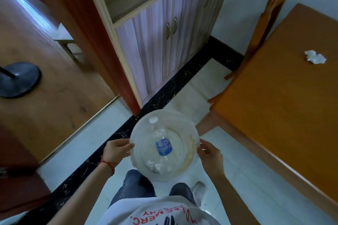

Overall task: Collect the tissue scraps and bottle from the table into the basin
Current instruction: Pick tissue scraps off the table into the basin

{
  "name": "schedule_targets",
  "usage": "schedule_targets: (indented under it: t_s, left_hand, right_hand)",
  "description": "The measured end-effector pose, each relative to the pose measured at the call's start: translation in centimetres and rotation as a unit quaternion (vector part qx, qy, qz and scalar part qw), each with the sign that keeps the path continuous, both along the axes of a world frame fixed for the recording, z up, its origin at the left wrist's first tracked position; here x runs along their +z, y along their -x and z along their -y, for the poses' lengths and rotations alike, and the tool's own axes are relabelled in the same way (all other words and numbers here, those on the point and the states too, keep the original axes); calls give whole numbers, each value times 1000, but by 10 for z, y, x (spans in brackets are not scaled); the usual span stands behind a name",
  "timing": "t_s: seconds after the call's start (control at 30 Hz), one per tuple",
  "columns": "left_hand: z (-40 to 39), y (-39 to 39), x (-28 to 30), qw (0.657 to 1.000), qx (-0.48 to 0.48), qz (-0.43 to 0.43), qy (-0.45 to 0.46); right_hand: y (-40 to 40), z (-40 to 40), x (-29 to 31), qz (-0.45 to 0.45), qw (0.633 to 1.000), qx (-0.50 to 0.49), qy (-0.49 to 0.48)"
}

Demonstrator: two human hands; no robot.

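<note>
Pale tiled floor [228, 179] with a black border strip, and the wooden counter [283, 106] off to the right. Over the floor, the left hand [118, 149] and right hand [210, 154] each gripped a side of the translucent basin [192, 128]. Inside lay the plastic bottle [162, 144], cap away from the person, beside crumpled tissue scraps [154, 165]. One tissue scrap [315, 57] sat on the counter, well apart.
</note>
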State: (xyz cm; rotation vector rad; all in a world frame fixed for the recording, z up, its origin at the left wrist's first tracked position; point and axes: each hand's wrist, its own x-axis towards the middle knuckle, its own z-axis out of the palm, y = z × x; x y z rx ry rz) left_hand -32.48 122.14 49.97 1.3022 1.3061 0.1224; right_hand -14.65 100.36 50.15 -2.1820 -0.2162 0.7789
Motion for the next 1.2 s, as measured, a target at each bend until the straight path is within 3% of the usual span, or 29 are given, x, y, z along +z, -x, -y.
schedule_targets:
  t_s: [0.5, 0.87, 1.07, 1.2]
  left_hand:
    - [-137, -53, -5, 994, -105, 1, 12]
    - [-194, -185, 1, 985, -163, 35, 48]
    - [-209, -269, 16, 979, -198, 37, -27]
    - [-219, -321, 16, 956, -285, 8, -62]
  right_hand:
    - [2, -95, 6, 11, 995, -97, -10]
    - [-108, -137, 0, 41, 990, -132, -25]
    - [-170, -150, 6, 49, 983, -175, -33]
    - [-200, -151, 9, 30, 973, -222, -54]
